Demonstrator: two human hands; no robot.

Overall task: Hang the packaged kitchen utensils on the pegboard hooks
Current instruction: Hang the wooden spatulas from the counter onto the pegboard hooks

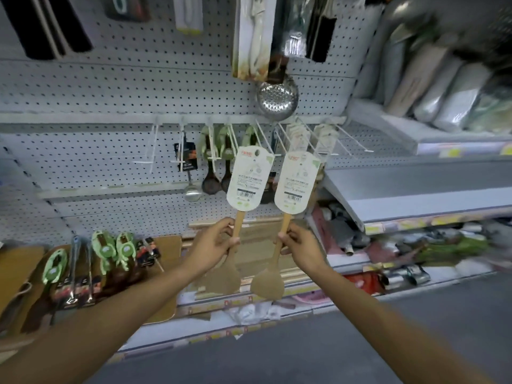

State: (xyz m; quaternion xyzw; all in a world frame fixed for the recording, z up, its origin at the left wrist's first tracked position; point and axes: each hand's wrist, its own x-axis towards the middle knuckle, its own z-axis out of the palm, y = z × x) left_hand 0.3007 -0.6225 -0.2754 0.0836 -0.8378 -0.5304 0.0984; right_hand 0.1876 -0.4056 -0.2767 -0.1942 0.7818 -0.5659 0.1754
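Head view, the only one here: two wooden utensils are being held up in front of the pegboard, handles up, working ends down. The left hand is curled around the handle of the flat wooden spatula, fingers clenched on the wood just under its white packaging card. The right hand is pinching the handle of the wooden spoon the same way, just below its own card. The two cards are seen side by side, close but apart, pretty much dead centre.

At 12 o'clock from the cards, a row of white wire hooks is sticking out from the board; the top of the right card is right at the hook tips, though whether it's actually threaded on can't be told. A metal skimmer is hung further up. At 8 o'clock, green-carded utensils are laid out on the lower shelf.
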